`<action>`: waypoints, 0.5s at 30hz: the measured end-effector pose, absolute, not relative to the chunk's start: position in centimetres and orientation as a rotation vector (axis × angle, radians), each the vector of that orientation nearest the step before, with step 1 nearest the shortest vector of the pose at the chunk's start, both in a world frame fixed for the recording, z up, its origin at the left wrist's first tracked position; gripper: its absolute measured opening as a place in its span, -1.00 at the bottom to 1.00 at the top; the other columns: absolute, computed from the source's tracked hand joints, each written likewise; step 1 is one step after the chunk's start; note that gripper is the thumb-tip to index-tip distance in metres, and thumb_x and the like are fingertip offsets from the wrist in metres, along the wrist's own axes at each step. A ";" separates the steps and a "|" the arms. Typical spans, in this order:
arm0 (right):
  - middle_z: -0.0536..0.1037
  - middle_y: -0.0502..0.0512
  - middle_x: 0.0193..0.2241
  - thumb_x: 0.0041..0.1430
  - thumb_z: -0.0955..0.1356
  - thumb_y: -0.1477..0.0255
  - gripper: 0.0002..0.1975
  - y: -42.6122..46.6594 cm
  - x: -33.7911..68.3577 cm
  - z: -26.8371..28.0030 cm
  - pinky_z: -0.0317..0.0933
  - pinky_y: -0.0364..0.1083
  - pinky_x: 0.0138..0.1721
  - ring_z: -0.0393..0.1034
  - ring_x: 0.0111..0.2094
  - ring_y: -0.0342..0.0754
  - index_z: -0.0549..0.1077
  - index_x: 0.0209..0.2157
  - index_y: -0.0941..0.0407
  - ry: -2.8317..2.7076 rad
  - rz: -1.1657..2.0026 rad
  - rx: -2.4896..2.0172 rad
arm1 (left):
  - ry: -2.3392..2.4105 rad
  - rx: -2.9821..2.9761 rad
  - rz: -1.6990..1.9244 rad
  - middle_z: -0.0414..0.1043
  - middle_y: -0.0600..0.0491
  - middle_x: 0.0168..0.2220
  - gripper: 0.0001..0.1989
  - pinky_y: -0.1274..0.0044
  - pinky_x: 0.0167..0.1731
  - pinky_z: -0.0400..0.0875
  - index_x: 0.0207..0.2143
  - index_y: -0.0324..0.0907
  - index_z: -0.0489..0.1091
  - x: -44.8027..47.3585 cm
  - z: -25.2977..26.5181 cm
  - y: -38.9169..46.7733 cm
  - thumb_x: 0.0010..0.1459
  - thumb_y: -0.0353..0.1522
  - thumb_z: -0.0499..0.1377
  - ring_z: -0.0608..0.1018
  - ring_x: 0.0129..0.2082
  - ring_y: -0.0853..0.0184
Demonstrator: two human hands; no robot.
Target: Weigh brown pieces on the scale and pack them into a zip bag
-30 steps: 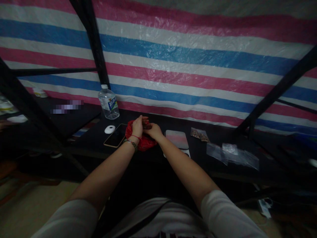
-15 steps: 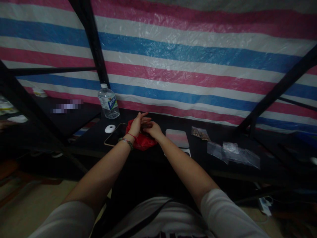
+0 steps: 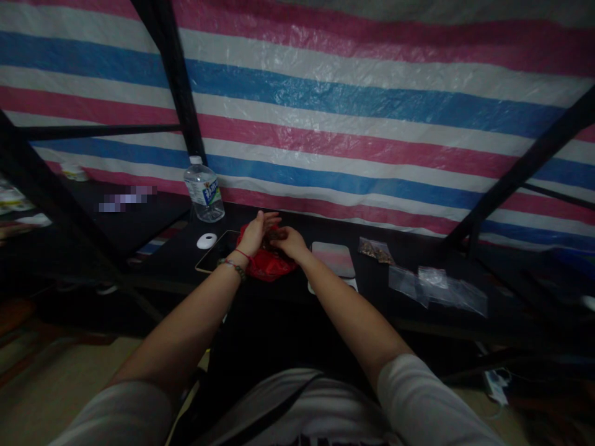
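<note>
My left hand (image 3: 258,234) hovers over an opened red plastic bag (image 3: 270,266), palm turned inward and fingers stretched out to the right. My right hand (image 3: 292,243) dips into the same bag from the other side, its fingers bent and pinched together. Small brownish bits show dimly between the hands; whatever the right fingertips hold is too small and dark to name. Right of the bag lies a flat scale-like device (image 3: 333,259) with a pinkish top. A dark phone or tablet (image 3: 216,251) is partly covered by the left wrist and the bag.
A clear plastic bottle (image 3: 204,193) stands at the back left, near a white rounded object (image 3: 207,241). To the right lie small bags of brown pieces (image 3: 375,249) and clear plastic bags (image 3: 437,286). Black metal posts (image 3: 181,93) frame the black table, with a striped sheet (image 3: 325,136) behind.
My left wrist has shifted slightly left and its fingers have moved a little. The right hand stays at the bag with only a small shift.
</note>
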State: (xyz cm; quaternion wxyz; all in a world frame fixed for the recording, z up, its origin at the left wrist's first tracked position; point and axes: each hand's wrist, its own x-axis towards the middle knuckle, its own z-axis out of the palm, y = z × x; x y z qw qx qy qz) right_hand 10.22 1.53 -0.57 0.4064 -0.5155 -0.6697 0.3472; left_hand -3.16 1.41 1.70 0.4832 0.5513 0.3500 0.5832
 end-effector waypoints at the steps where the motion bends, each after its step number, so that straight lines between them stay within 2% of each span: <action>1: 0.54 0.03 -0.32 -0.15 0.46 0.43 -0.65 1.5 10.3 -0.7 0.30 -0.09 -0.25 0.45 -0.31 -0.07 0.41 -0.25 0.13 -1.694 0.870 -1.293 | 0.877 1.333 1.448 0.48 -0.20 -0.08 -0.34 0.31 0.01 0.30 -0.05 -0.29 0.38 -3.2 1.6 1.6 0.19 0.05 -0.16 0.50 -0.05 0.16; 5: 0.55 0.02 -0.33 -0.15 0.46 0.46 -0.68 1.4 10.4 -0.8 0.31 -0.10 -0.25 0.45 -0.31 -0.08 0.42 -0.27 0.12 -1.731 0.891 -1.259 | 0.939 1.326 1.426 0.48 -0.21 -0.09 -0.44 0.32 -0.01 0.33 -0.11 -0.31 0.40 -3.1 0.8 2.1 0.19 -0.02 -0.06 0.51 -0.06 0.17; 8: 0.55 0.02 -0.36 -0.13 0.45 0.49 -0.73 1.1 10.4 -0.4 0.31 -0.10 -0.25 0.45 -0.32 -0.08 0.44 -0.30 0.12 -1.755 0.921 -1.212 | 0.969 1.383 1.311 0.47 -0.18 -0.06 -0.61 0.33 0.01 0.33 -0.17 -0.30 0.45 -2.8 0.3 2.1 0.13 -0.18 0.08 0.50 -0.05 0.16; 10: 0.56 0.02 -0.37 -0.11 0.45 0.50 -0.76 0.8 10.4 -0.1 0.31 -0.10 -0.25 0.46 -0.32 -0.08 0.45 -0.31 0.12 -1.759 0.930 -1.194 | 0.979 1.386 1.259 0.45 -0.16 -0.03 -0.67 0.33 0.04 0.31 -0.14 -0.29 0.45 -2.7 0.2 1.9 0.09 -0.30 0.11 0.49 -0.04 0.18; 15: 0.57 0.02 -0.36 -0.08 0.43 0.47 -0.75 0.3 10.4 0.1 0.32 -0.11 -0.27 0.46 -0.32 -0.08 0.45 -0.27 0.11 -1.732 0.949 -1.171 | 0.935 1.391 1.184 0.29 -0.17 0.13 -0.40 0.33 0.04 0.32 0.19 -0.20 0.15 -2.4 0.4 1.5 0.06 -0.43 0.10 0.47 -0.01 0.24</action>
